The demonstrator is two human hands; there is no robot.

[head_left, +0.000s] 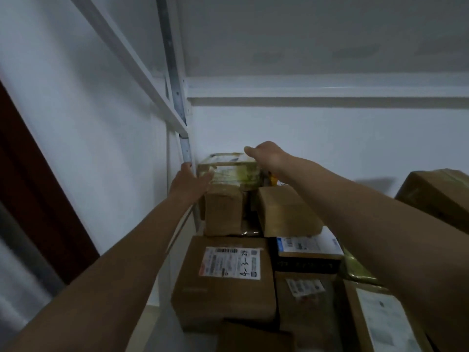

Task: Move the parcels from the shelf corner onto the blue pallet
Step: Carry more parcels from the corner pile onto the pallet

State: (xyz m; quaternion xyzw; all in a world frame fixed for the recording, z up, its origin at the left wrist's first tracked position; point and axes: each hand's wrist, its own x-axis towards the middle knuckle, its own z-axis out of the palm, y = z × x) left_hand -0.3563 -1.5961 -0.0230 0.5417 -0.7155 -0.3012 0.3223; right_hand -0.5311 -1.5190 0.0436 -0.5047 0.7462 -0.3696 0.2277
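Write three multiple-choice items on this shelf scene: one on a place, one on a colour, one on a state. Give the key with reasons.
1. Where is the green-printed parcel that both hands reach for?
A. In the back corner by the shelf upright, on top of brown boxes
B. On the floor
C. At the front edge of the shelf

2. What colour is the box with the handwritten label?
A. Blue
B. Brown
C. White

3. How is the left hand set?
A. Clenched in a fist, away from the parcels
B. Fingers straight, flat against the parcel's left side
C. Holding a label

Key: 1 A, it sits farthest back beside the upright. 2 B, plain brown cardboard. 3 B, the straight fingers lie along its side, while the right hand reaches over its top right.
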